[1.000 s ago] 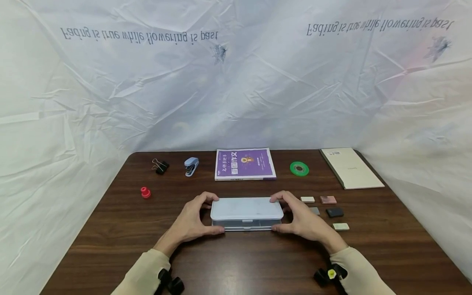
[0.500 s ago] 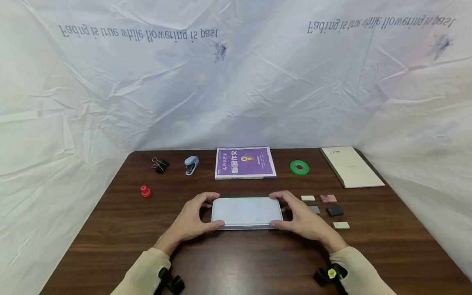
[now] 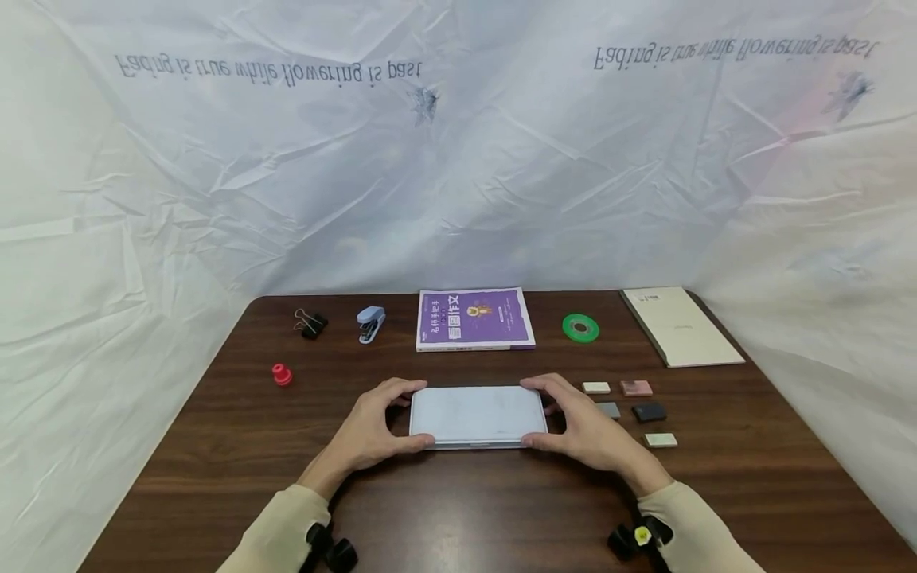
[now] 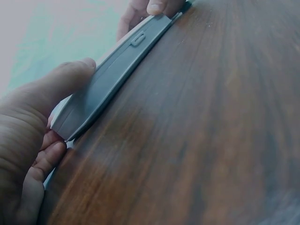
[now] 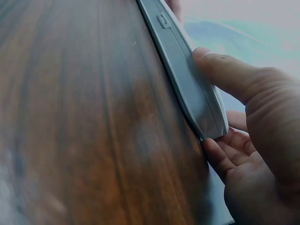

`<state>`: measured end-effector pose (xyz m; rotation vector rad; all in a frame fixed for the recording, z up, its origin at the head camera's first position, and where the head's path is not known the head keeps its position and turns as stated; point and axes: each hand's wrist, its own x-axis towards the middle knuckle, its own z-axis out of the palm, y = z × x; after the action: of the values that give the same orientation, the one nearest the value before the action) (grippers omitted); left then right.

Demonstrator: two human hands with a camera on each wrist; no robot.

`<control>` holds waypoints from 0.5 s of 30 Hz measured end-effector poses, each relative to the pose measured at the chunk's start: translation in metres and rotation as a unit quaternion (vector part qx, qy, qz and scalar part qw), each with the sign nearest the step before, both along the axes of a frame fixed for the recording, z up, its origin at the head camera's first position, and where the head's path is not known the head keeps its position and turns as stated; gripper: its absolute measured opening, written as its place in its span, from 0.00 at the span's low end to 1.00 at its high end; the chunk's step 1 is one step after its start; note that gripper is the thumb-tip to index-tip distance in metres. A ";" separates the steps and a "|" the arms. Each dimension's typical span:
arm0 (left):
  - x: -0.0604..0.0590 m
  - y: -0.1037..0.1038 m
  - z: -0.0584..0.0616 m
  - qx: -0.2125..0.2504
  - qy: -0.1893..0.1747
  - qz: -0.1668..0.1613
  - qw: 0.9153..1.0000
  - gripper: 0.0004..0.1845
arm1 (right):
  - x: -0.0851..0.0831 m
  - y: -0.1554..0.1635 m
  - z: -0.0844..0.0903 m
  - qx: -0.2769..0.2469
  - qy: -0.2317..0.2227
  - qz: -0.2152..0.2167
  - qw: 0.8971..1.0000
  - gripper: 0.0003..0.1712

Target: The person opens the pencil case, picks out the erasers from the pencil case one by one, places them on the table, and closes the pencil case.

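Since a second ago the case lid has closed flat. Left hand and right hand grip its ends, thumbs near, fingers curled over the far edge.

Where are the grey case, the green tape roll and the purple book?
grey case (image 3: 478, 414), head view, middle of its lid.
green tape roll (image 3: 580, 327), head view, on its green ring.
purple book (image 3: 475, 318), head view, centre of its cover.
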<state>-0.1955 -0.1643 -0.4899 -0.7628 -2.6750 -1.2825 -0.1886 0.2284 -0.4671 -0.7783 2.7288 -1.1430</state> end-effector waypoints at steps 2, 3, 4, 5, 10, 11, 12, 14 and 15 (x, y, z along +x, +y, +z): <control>0.001 -0.001 -0.001 0.001 -0.002 -0.001 1.000 0.46 | 0.001 0.000 -0.001 0.001 -0.001 -0.001 1.000 0.50; 0.001 -0.001 -0.002 0.000 -0.002 -0.002 1.000 0.46 | 0.002 -0.001 -0.002 0.000 -0.003 0.000 1.000 0.50; 0.002 -0.002 -0.003 -0.001 -0.002 -0.001 1.000 0.46 | 0.002 -0.002 -0.002 0.000 -0.004 0.000 1.000 0.50; 0.002 -0.003 -0.003 -0.002 -0.002 -0.001 1.000 0.46 | 0.003 -0.002 -0.003 0.000 -0.005 0.002 1.000 0.50; 0.004 -0.005 -0.004 -0.002 0.003 0.005 1.000 0.45 | 0.003 -0.005 -0.005 0.002 -0.006 0.005 1.000 0.50; 0.004 -0.005 -0.004 -0.002 0.003 0.005 1.000 0.45 | 0.002 -0.005 -0.005 0.002 -0.006 0.005 1.000 0.50; 0.004 -0.005 -0.005 -0.002 0.005 0.004 1.000 0.45 | 0.002 -0.005 -0.005 0.003 -0.007 0.004 1.000 0.50; 0.005 -0.005 -0.005 -0.002 0.005 0.003 1.000 0.45 | 0.003 -0.005 -0.004 0.005 -0.011 0.002 1.000 0.50; 0.005 -0.005 -0.006 -0.003 0.005 0.003 1.000 0.45 | 0.003 -0.005 -0.004 0.006 -0.013 0.001 1.000 0.50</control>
<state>-0.1907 -0.1688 -0.4956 -0.7586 -2.6713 -1.2664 -0.1859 0.2235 -0.4708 -0.7602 2.7113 -1.1263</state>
